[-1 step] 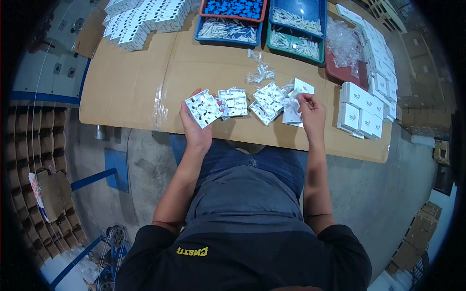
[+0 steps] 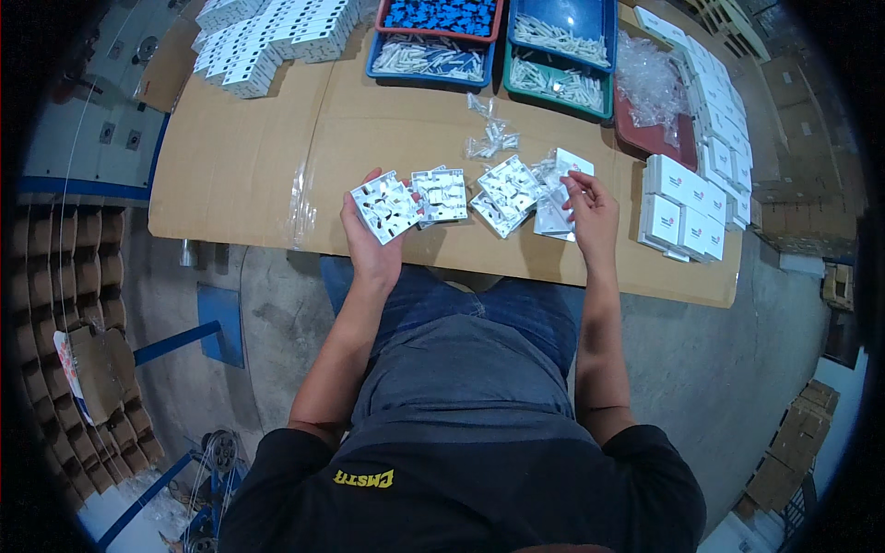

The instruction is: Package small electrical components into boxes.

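My left hand [image 2: 371, 249] is closed around a white square switch plate [image 2: 385, 206], its back with slots and small metal parts facing up. Just right of it, more such plates [image 2: 440, 194] lie in a small overlapping pile on the cardboard. Another pair of plates [image 2: 511, 183] lies tilted further right. Beside these are a clear plastic bag [image 2: 550, 175] and a smooth white panel [image 2: 573, 164]. My right hand [image 2: 595, 212] hovers at that panel's right edge, fingers bent and apart, with nothing seen between them.
Clear bags of small white pieces [image 2: 494, 138] lie behind the plates. At the back stand a red tray of blue parts [image 2: 441, 37], a blue tray [image 2: 373, 64] and a green tray [image 2: 604, 116] of white plugs. Stacked white boxes [image 2: 678, 207] are at right, more plate stacks [image 2: 249, 83] back left.
My right hand has let go of the clear plastic bag, which now lies flatter over the white panel. My left hand keeps the switch plate in the same place.
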A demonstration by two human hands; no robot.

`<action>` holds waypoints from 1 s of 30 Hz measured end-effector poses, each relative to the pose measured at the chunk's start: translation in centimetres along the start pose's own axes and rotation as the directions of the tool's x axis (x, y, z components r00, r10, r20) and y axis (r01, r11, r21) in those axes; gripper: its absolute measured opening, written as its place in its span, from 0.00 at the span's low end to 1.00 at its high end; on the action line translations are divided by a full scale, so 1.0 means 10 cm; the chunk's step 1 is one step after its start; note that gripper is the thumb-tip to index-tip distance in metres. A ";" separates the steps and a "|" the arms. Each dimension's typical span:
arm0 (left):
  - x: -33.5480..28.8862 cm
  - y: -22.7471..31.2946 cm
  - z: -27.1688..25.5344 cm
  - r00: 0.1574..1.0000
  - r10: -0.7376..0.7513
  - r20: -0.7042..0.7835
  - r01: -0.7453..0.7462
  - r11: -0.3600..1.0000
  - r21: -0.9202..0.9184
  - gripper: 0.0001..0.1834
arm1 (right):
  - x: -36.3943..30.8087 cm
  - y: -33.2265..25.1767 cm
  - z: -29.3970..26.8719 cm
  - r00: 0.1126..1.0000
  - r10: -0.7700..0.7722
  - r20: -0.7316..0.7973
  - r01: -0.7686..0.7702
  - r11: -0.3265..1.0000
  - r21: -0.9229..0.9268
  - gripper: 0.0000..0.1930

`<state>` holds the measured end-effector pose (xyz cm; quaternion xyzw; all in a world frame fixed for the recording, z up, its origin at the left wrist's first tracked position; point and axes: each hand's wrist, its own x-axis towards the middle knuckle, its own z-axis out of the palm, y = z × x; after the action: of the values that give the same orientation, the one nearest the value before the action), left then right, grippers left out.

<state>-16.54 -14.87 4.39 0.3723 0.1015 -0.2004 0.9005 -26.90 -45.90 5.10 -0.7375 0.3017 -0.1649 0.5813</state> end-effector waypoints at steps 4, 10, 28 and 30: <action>-0.06 0.02 0.10 1.000 -0.007 0.019 0.007 1.000 0.026 0.36 | 0.02 0.09 -0.19 0.968 -0.248 -0.029 0.221 0.905 -0.363 0.19; -0.07 0.09 0.10 0.995 -0.090 0.037 0.090 0.996 0.009 0.37 | -0.10 0.27 -0.26 0.974 -0.205 0.095 0.217 0.731 -0.647 0.29; -0.13 -0.09 0.33 0.853 -0.441 0.278 0.428 0.897 0.109 0.32 | -0.47 -0.55 0.17 0.814 -0.489 0.314 0.557 0.811 -0.179 0.32; -0.21 -0.15 0.39 0.855 -0.469 0.219 0.455 0.883 0.116 0.32 | -0.57 -0.73 0.38 0.707 -0.534 0.464 0.625 0.779 -0.055 0.33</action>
<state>-18.96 -18.02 6.83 0.3368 0.0718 -0.4572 0.8200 -27.12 -38.32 11.62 -0.8687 -0.0647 -0.1434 0.4696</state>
